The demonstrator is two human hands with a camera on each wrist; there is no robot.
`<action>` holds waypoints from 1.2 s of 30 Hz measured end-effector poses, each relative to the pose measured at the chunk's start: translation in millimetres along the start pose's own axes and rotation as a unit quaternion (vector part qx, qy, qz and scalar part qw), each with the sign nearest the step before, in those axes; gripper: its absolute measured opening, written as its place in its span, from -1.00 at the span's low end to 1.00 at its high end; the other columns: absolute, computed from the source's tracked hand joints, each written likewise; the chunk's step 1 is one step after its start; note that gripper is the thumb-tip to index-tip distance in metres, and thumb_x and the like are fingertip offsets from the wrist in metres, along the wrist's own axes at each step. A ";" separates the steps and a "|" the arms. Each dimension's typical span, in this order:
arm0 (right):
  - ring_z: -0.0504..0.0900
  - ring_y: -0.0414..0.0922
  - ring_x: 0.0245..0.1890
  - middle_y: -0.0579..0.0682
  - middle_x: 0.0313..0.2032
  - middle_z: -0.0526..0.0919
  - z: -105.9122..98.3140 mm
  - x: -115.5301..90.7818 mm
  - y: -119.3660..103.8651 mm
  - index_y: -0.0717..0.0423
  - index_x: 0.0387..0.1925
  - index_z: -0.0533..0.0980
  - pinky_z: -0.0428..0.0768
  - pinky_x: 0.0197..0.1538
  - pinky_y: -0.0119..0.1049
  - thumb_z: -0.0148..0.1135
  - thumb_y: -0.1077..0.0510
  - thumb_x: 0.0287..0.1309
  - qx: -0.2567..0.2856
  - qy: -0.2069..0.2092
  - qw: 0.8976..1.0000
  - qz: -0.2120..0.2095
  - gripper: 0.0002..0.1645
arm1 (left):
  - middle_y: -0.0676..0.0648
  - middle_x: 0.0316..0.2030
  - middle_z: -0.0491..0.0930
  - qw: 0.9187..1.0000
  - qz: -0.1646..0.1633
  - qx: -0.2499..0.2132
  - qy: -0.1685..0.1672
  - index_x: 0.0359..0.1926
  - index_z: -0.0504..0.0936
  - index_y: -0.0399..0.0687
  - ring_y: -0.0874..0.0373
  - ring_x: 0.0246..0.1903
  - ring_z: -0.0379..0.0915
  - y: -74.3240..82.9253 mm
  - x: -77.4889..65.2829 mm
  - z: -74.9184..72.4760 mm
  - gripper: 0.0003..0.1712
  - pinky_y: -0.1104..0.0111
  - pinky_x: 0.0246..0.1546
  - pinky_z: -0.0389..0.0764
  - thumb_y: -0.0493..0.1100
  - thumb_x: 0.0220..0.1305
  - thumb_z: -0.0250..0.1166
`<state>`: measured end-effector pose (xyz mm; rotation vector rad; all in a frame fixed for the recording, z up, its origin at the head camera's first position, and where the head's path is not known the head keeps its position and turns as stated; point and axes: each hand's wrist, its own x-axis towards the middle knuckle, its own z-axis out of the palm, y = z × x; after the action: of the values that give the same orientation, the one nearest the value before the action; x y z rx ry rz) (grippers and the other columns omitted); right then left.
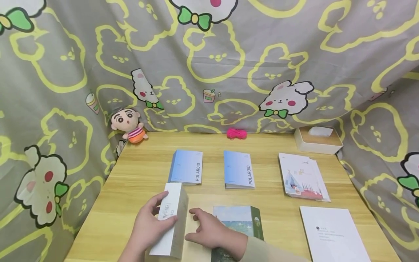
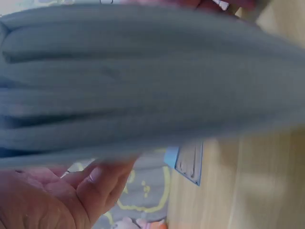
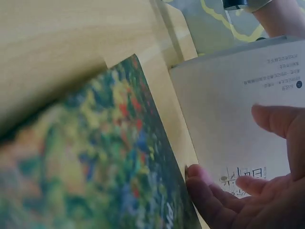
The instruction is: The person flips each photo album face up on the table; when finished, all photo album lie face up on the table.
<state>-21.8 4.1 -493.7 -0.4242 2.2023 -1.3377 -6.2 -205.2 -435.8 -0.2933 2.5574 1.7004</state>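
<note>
My left hand [image 1: 151,222] grips a thick white album [image 1: 171,207] with lettering on its spine, thumb on the near side and fingers behind. It stands on edge above the near part of the table. In the left wrist view its greyish page edges [image 2: 143,86] fill the middle, blurred. Just right of it, my right hand [image 1: 211,231] has thumb and fingers spread apart, nothing between them; in the right wrist view that hand [image 3: 267,200] overlaps the white cover [image 3: 219,109]. Under the right forearm lies an album with a painted cover [image 1: 234,216] and dark green spine.
Two blue POLAROID albums [image 1: 186,167] lie farther back on the wooden table [image 1: 131,189]. To the right are an illustrated white album [image 1: 302,178] and a plain white one [image 1: 334,233]. A plush doll [image 1: 135,133], a pink item [image 1: 237,134] and a tissue box [image 1: 317,145] line the back edge.
</note>
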 end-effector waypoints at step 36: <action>0.52 -0.03 0.30 0.11 0.38 0.47 6.4 -6.1 -0.2 -0.18 0.40 0.57 0.66 0.03 -0.14 0.56 -0.27 0.11 -0.287 -0.024 0.956 -0.048 -0.17 | -0.38 0.03 0.68 0.986 -0.095 0.138 0.003 0.36 0.51 -0.43 -0.20 -0.05 0.68 -70.3 31.2 -22.1 -0.17 0.05 -0.14 0.75 -0.25 0.11 0.63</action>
<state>-13.1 2.5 -494.2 -0.7721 2.5319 -0.6937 -22.3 -255.8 -495.7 -0.5052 2.6282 1.2649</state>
